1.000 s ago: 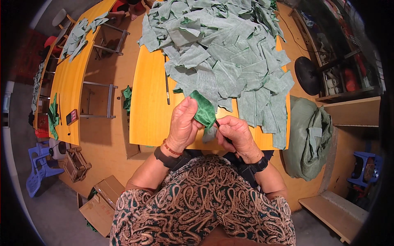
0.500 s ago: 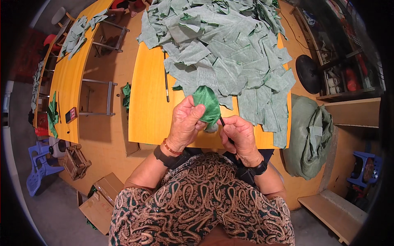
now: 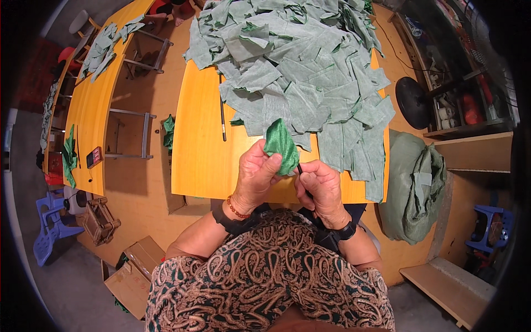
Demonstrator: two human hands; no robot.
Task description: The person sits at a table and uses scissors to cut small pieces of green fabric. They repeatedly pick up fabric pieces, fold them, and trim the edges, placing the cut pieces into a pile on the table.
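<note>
Between thumb and fingers, my left hand (image 3: 258, 172) pinches a small shiny green fabric piece (image 3: 281, 145) over the near edge of the yellow table (image 3: 199, 149). My right hand (image 3: 322, 191) is closed round a thin black stick (image 3: 300, 169), whose upper end meets the lower part of the green piece. Whether its tip goes inside the fabric is hidden. Just beyond my hands lies a large heap of pale grey-green cloth pieces (image 3: 310, 77), some showing bright green on the other side. A second thin dark stick (image 3: 223, 110) lies on the table left of the heap.
A second yellow table (image 3: 94, 133) with cloth pieces stands to the left. On the right are a bulging green sack (image 3: 409, 193), a round black base (image 3: 412, 102) and shelving. A cardboard box (image 3: 133, 276) and a blue plastic chair (image 3: 50, 227) are at the lower left.
The green fabric piece has turned and looks narrower, shifted slightly right and down. Both hands have moved slightly with it, keeping their holds.
</note>
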